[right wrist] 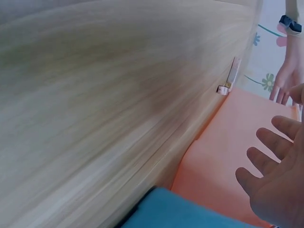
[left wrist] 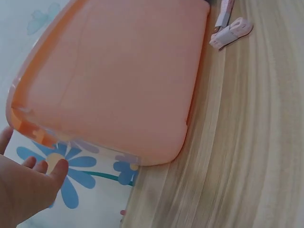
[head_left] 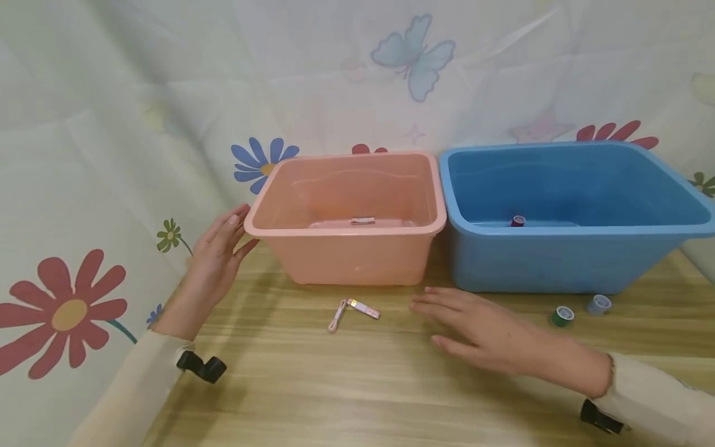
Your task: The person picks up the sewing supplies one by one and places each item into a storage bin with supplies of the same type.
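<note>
1. Starting far left: left hand is at the pink bin's left rim, fingers apart, loosely bent, clamped on nothing I can see. Contact with the rim: can't confirm.
2. Pink bin stands upright on the table. One pale pink bundle lies on its floor; I'd log that one as done.
3. In front of that bin, a looped bundle, then a flat bundle with a shiny label, ends meeting or nearly so. Both outside, so I'd count two left here.
4. Right hand hangs over the table, right of those two, fingers extended and slightly spread, holding nothing.
5. Blue bin, just beside the pink one: red spool inside. Also done, I'd say.
6. In front of it, green spool, then light-blue spool near the bin's base. Two left here; my call is two items in, four out.
7. Hidden: front walls block part of both bin floors, so more pieces could be inside. Some left fingertips go behind the rim in the head view. Left wrist view crops one bundle; right wrist view gets only a blue corner, no spools. Bundle material: can't tell.
</note>
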Available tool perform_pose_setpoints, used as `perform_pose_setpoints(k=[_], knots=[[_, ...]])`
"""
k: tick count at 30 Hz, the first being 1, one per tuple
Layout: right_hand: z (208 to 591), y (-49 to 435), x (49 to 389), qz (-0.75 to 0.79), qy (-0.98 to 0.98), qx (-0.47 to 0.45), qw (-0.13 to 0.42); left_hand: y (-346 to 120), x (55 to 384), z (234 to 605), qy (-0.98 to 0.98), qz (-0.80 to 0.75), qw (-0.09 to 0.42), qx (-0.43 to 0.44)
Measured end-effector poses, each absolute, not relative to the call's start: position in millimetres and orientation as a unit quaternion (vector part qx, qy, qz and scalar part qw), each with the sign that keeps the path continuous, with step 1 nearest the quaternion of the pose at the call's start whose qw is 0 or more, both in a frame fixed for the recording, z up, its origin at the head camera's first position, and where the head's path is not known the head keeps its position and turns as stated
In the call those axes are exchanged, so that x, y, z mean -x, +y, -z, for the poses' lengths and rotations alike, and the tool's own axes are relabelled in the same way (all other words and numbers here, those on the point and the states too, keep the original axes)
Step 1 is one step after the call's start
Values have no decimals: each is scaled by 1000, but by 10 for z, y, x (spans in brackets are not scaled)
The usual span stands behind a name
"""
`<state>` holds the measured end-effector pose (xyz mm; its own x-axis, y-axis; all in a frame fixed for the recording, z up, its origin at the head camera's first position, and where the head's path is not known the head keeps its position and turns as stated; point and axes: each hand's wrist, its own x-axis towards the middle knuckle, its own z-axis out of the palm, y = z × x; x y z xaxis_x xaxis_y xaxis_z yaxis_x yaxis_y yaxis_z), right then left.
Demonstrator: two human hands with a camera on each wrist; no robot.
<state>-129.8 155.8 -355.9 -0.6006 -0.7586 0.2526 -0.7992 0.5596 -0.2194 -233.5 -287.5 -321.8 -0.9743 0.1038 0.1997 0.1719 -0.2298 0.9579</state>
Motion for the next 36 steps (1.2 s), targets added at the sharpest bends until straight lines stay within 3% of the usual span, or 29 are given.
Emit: perform_pose_setpoints(k=[4,11,22,29,36], knots=[[3561,1484,1341,-189,-878,-433,72,-2873,2458,3259,-594,794,13,128],[3600,1326,1412,-255,-879,-401,35,-2875,2607,3386,-534,829,-9,168],[3710,1157,1523,-309,-876,-369,17,-2739,2634,3432,-552,819,14,157],[3777,1005,1610,-320,-884,-340,-29,-2707,2626,3407,-555,820,18,138],[3914,833,1668,-333,-880,-338,-10,-2702,2621,3411,-557,819,20,134]])
